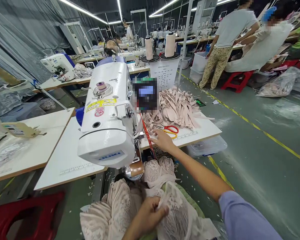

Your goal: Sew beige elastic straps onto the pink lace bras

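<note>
My left hand (152, 213) is low in the view, its thumb and fingers closed on a pale pink lace garment (177, 208). More lace pieces (120, 206) lie in a heap to its left. My right hand (161, 140) reaches over the table edge beside the sewing machine (107, 116), close to a red patterned strip (146, 133); its fingers are bent, and what they hold, if anything, is too small to make out. Scissors with red and yellow handles (171, 130) lie just behind that hand, in front of a pile of pink straps (177, 108).
Two thread cones (170, 45) and a printed sheet (163, 73) stand behind the machine. A clear plastic box (207, 146) sits below the table's right edge. A red stool (27, 213) is at lower left. People (228, 30) are at the back right.
</note>
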`<state>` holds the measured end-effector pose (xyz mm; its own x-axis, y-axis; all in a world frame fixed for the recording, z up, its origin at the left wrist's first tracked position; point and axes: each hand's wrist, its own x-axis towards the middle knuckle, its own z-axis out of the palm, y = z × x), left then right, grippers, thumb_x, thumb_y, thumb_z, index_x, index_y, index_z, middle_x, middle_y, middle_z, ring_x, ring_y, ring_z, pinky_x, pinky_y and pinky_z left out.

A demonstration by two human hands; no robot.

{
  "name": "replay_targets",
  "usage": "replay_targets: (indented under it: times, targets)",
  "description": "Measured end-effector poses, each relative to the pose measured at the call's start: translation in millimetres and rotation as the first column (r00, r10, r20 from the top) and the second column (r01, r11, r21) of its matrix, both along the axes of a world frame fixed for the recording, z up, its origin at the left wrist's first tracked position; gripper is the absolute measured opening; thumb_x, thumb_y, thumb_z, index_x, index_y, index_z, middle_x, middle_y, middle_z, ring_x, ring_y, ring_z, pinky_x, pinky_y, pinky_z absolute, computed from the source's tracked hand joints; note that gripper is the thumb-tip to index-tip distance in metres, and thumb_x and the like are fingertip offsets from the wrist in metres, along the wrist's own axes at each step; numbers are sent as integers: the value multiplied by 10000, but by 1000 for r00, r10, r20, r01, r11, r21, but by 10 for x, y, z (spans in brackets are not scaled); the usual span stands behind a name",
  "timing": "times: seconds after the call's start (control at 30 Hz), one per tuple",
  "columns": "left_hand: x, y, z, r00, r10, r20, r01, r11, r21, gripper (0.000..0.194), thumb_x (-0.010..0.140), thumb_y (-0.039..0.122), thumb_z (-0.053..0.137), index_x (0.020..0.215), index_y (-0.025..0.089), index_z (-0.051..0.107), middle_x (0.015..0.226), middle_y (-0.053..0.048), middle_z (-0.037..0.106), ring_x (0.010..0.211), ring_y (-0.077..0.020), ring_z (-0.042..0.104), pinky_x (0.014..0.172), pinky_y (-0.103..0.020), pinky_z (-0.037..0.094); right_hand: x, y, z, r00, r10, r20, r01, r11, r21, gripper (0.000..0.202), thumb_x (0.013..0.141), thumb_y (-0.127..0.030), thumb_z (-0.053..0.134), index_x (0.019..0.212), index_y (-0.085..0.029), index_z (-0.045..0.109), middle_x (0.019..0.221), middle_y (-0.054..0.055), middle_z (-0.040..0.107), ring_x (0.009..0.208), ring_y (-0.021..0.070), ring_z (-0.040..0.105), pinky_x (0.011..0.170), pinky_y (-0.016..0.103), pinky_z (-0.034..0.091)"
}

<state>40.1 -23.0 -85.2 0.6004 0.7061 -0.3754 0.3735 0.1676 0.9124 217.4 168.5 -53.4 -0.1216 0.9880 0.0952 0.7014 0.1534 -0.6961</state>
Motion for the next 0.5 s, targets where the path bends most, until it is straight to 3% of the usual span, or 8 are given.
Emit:
replay_targets:
  times: [0.13, 0.23, 0.3, 0.4, 0.5]
  targets:
    - [-83, -55, 66, 999, 4, 49, -1, 998, -58, 526, 791, 686, 524, 638, 199, 392, 641, 37, 318, 631, -116, 308, 583, -258, 255, -124, 402, -128, 986, -134, -101, 133, 991, -26, 238, 864, -326, 644, 1053, -185, 676, 1051, 86, 689, 983, 243, 613, 798, 316, 420]
    - [-86, -91, 13, 996, 81, 43, -78, 995, -65, 407, 796, 557, 573, 674, 194, 436, 682, 28, 393, 682, -131, 378, 631, -255, 302, -101, 440, -173, 963, -204, -177, 193, 978, -78, 303, 848, -348, 652, 1102, -185, 646, 981, 68, 705, 921, 240, 624, 738, 306, 416]
    - [-51, -112, -36, 991, 133, 21, -132, 991, -20, 355, 798, 515, 583, 718, 189, 467, 722, 18, 448, 723, -144, 420, 671, -260, 329, -85, 429, -191, 951, -204, -231, 182, 977, -111, 247, 832, -359, 657, 1000, -178, 670, 897, 59, 706, 848, 227, 624, 703, 296, 413]
    - [12, -130, -43, 991, 135, -11, -135, 990, 35, 469, 804, 631, 541, 670, 195, 432, 681, 25, 415, 679, -138, 400, 642, -266, 312, -100, 424, -232, 925, -157, -347, 115, 984, -139, 160, 817, -332, 638, 796, -178, 676, 794, 28, 691, 743, 179, 604, 662, 267, 416]
    - [26, -124, 50, 982, 188, -30, -187, 982, 41, 605, 792, 787, 428, 618, 211, 358, 640, 34, 350, 649, -135, 359, 616, -271, 288, -95, 446, -271, 864, -145, -481, 89, 986, -138, 233, 828, -388, 597, 791, -168, 661, 717, 1, 652, 657, 143, 562, 611, 245, 422]
